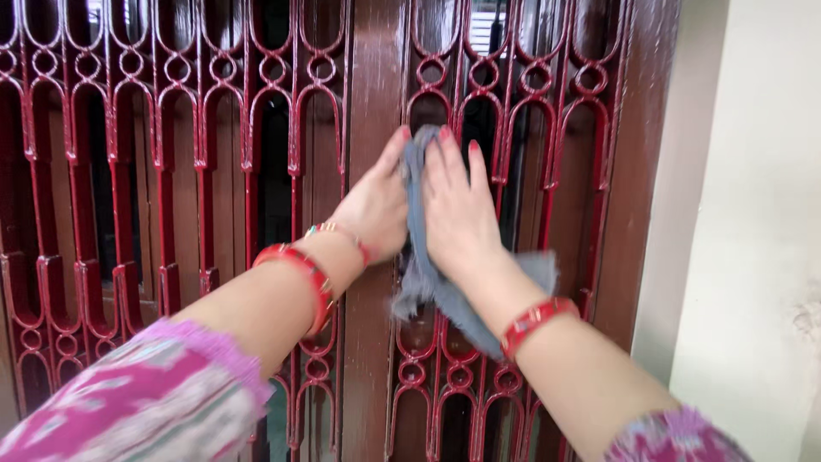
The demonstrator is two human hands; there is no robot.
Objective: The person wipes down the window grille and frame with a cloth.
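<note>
A grey cloth (416, 278) is pressed against a dark red metal grille door (184, 154) with curved bars and rings. My right hand (458, 214) lies flat on the cloth, fingers spread upward. My left hand (376, 210) holds the cloth's left edge against the brown central upright (374, 60) of the door. Part of the cloth hangs loose below my right wrist. Both wrists wear red bangles, and both arms have pink patterned sleeves.
A cream wall (753, 214) stands right of the door frame. The grille spans the whole left and middle of the view, with dark gaps between its bars.
</note>
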